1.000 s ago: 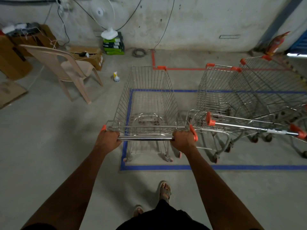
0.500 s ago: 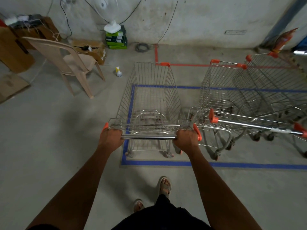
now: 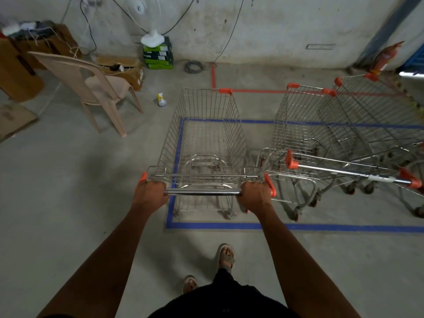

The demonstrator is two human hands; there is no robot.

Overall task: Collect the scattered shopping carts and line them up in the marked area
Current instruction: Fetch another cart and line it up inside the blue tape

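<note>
Chrome handle bar of a wire shopping cart is gripped at both ends: left hand curled round the left end, right hand curled round the right end, both arms stretched forward. Cart is seen standing at the left end of the blue tape rectangle on the concrete floor, its left side over the left tape line, rear wheels just inside the near line. Two more carts, second cart and third cart, are parked just beside it to the right, inside the same rectangle, nested close together. Red tape line is laid beyond the carts. Plastic chair, spray bottle, cardboard boxes and a fan on stacked green boxes are seen by the wall. Sandalled feet are visible below.
</note>
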